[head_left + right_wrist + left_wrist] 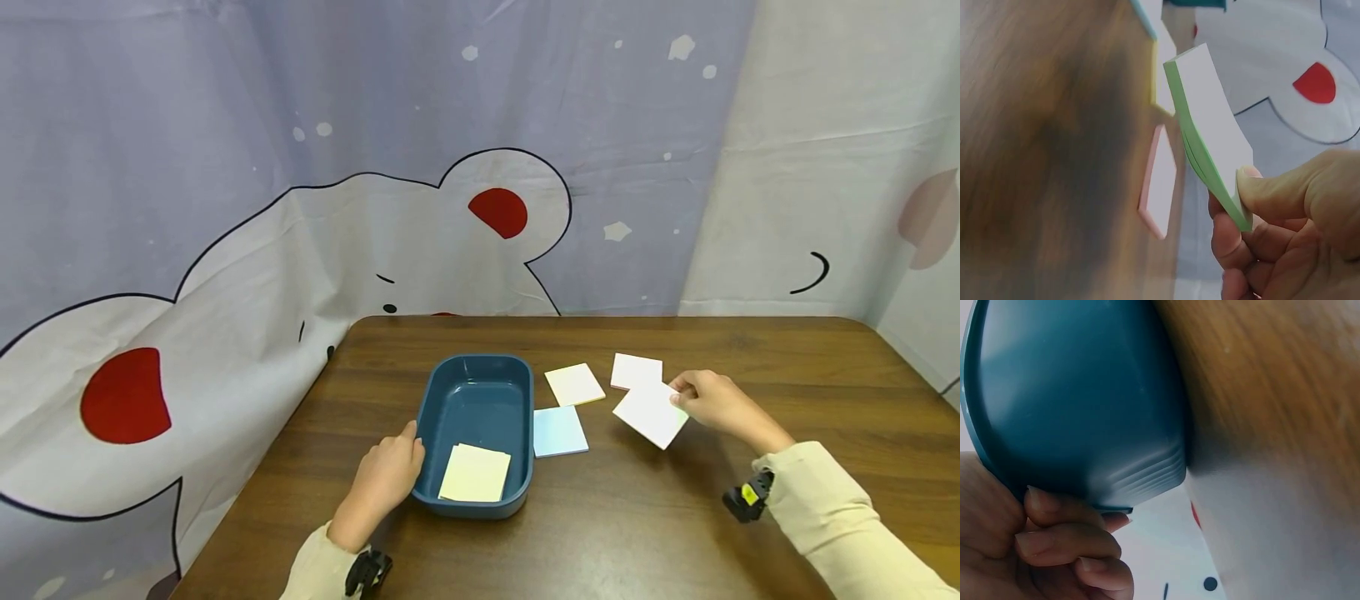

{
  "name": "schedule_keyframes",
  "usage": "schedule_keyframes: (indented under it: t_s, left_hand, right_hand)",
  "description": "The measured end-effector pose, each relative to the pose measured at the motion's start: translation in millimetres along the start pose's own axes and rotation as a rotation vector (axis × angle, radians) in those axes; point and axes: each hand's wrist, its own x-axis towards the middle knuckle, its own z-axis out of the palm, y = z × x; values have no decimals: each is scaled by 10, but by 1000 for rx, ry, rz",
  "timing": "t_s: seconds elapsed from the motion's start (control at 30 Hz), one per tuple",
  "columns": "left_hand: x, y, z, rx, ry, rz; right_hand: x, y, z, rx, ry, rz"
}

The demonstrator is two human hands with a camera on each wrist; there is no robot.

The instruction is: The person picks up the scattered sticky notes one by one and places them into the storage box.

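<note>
My left hand (386, 471) grips the left rim of a dark blue plastic bin (476, 417), its fingers curled under the edge in the left wrist view. Pale yellow sticky notes (475, 473) lie in the bin's near end. To the right, my right hand (712, 404) pinches a corner of a green-edged sticky note pad (1207, 106) between thumb and fingers. That pad is tilted and raised off the table, slightly bent. Just behind it lies a pink-edged pad (636, 369). A yellow-edged pad (574, 384) and a light blue pad (560, 431) rest beside the bin.
Everything stands on a brown wooden table (600, 533). Its far edge meets a hanging cloth (360, 92) with cartoon bear shapes. The bin's raised walls stand between the left hand and the loose pads.
</note>
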Motion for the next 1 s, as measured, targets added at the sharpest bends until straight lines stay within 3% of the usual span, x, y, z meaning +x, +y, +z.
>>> schedule_keyframes:
  t_s: [0.33,0.63,1.0]
  left_hand:
    - [3,-4,10,-2,17,0]
    - [6,-9,22,9,32,3]
    - [3,-9,14,16,29,8]
  right_hand:
    - [80,-351,25,27,34,-102]
    - [154,-746,71,90,13,-171]
    - [228,-1125,264,122,1,-220]
